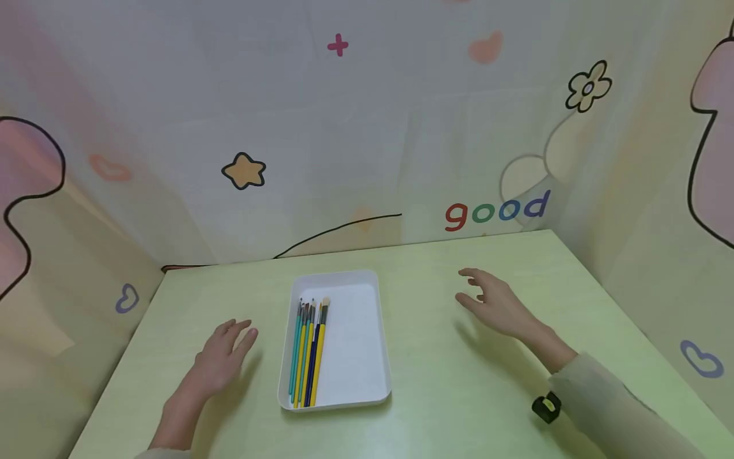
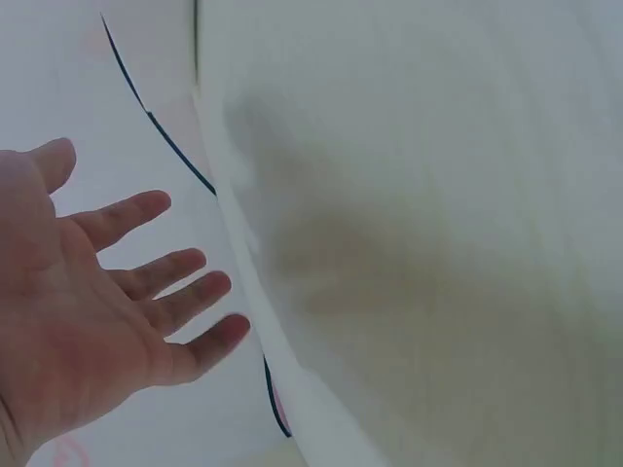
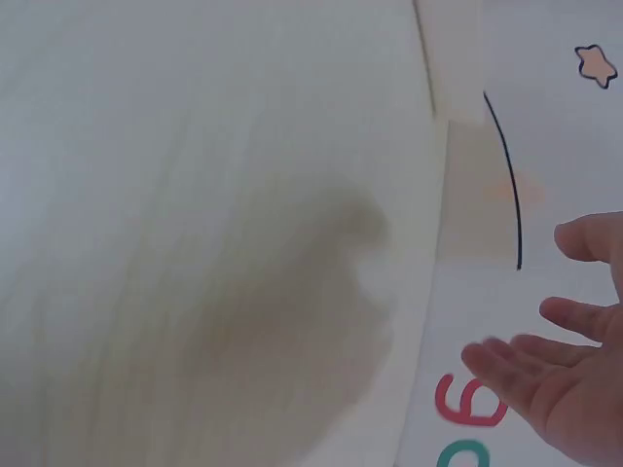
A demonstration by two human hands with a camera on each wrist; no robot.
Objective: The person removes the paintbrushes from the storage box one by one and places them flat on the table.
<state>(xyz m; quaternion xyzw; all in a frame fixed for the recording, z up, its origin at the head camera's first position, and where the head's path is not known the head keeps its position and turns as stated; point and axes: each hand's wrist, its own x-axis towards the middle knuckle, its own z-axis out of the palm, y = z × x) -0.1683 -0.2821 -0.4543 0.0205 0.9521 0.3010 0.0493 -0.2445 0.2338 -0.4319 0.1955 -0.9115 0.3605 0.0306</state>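
A white rectangular tray [image 1: 355,344] lies on the pale table between the two hands. Along its left side several paintbrushes [image 1: 309,357] with teal, yellow and dark blue handles lie side by side, bristles toward the back. My left hand [image 1: 219,360] hovers left of the tray with its fingers relaxed and nothing in them. In the left wrist view the same hand [image 2: 107,302] shows spread fingers and a bare palm. To the tray's right, my right hand [image 1: 497,305] is held over the table, loosely bent and holding nothing; the right wrist view shows its fingers [image 3: 526,375] apart.
A small black object [image 1: 546,407] with a yellowish mark appears by the right sleeve [image 1: 619,401]. Printed cloth [image 1: 344,140] with stars, hearts and the word "good" hangs behind the table [image 1: 436,357] and along both sides. Each hand casts a shadow on the tabletop.
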